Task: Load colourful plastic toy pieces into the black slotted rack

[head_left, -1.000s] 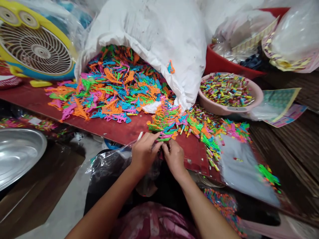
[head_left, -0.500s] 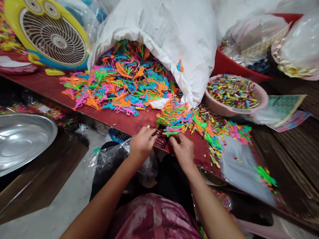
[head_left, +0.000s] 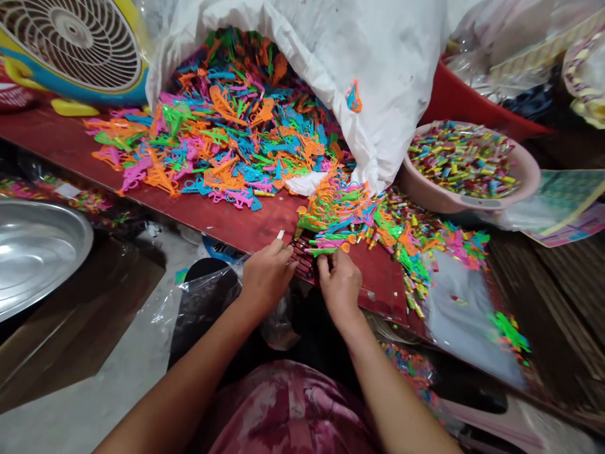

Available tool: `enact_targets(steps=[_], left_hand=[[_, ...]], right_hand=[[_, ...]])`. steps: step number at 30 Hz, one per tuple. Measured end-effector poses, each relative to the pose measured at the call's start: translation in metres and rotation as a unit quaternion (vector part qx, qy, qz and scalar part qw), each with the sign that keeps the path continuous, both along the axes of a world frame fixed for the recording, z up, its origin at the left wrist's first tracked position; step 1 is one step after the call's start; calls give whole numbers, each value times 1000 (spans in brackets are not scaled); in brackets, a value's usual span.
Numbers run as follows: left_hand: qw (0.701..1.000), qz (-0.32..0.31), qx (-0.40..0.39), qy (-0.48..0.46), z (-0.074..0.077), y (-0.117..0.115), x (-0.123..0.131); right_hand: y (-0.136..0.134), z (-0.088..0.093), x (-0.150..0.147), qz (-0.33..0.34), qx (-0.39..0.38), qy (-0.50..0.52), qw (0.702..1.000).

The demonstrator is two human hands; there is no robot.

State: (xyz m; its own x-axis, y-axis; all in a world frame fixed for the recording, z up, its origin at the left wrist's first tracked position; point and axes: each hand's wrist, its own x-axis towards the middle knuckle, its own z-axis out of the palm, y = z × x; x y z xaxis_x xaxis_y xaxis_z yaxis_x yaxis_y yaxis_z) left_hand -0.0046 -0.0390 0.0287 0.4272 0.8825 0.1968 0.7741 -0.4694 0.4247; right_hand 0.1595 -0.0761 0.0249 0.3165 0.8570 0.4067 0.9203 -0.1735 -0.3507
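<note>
A black grid-like frame [head_left: 302,258] lies at the front edge of the red table, between my hands. My left hand [head_left: 265,274] is at its left side, fingers curled together; what they hold, if anything, is hidden. A small white strip [head_left: 280,234] sticks up by its fingertips. My right hand [head_left: 341,282] is closed at the frame's right side, fingertips bent down beside the nearest green piece; what is in them is hidden. Just beyond the frame, small coloured plastic toys [head_left: 338,217] lie stacked in rough rows.
A white sack [head_left: 378,38] spills a heap of coloured plastic toys [head_left: 227,139] onto the red table [head_left: 208,217]. To the right stand a pink basin [head_left: 529,167] of small wrapped pieces and flat clear bags [head_left: 466,315]. A yellow-blue fan [head_left: 80,91] and a metal basin [head_left: 42,258] are left.
The view has shifted nearer the table. Both hands stay at the black frame; the right fingers have curled in more, and the white strip by the left hand shows more.
</note>
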Motion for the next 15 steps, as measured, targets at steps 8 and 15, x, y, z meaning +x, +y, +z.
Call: enact_targets(steps=[8,15], left_hand=[[996,70,-43,-31,4,21,0],[990,89,-92,58,19,17,10]], right_hand=[[-5,2,-1,17,-31,20,999],[-17,27,86,11,16,29,999]])
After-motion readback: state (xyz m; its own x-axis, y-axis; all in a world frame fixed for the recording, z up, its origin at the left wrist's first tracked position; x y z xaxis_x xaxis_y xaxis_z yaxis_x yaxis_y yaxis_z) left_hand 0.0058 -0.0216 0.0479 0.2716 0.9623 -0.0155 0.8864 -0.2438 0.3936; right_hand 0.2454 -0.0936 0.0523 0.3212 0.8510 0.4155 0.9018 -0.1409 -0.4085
